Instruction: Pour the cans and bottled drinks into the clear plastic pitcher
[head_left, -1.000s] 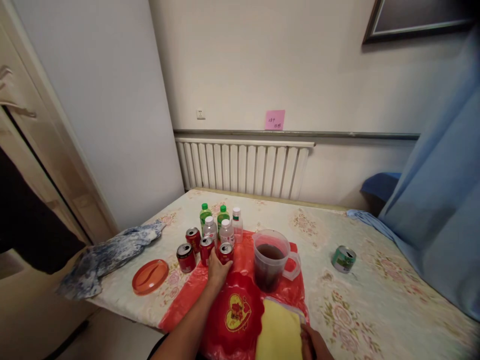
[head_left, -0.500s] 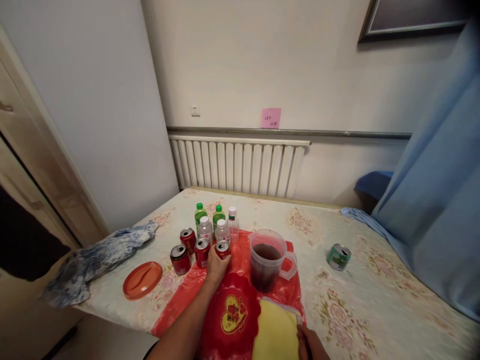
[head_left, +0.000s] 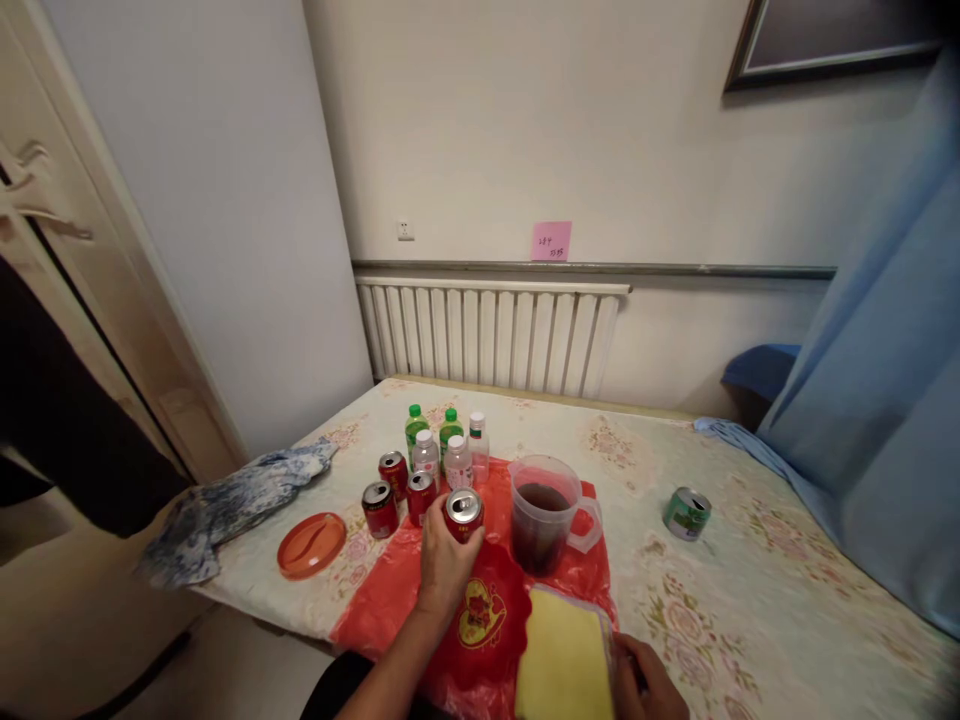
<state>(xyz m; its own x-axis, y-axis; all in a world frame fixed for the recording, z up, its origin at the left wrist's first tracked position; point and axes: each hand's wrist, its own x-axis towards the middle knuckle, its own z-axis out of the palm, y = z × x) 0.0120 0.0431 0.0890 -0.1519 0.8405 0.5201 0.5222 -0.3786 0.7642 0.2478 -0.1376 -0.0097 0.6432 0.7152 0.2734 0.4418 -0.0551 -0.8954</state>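
My left hand [head_left: 444, 565] is wrapped round a red can [head_left: 463, 514], opened at its top, above the red scalloped tray [head_left: 495, 620]. At the lower right, my right hand [head_left: 645, 680] grips the edge of a yellow cloth [head_left: 564, 655], which hangs over the tray's right side. Other red cans [head_left: 380, 510] stand left of the held can. Behind them are small white-capped bottles [head_left: 458, 464] and green-capped bottles [head_left: 415, 430]. A clear plastic jug [head_left: 541, 520] with dark liquid stands on the red plastic sheet [head_left: 382, 590], its handle to the right.
An orange lid [head_left: 311, 546] lies at the left, near a blue-white patterned cloth [head_left: 247, 500]. A green can [head_left: 686, 513] stands on the right of the floral-covered table [head_left: 637, 590]. A blue curtain [head_left: 877, 350] hangs at the right edge.
My left hand has lifted the red can away from the group and brought it nearer to me. My right hand still holds the yellow cloth. The view has shifted slightly.
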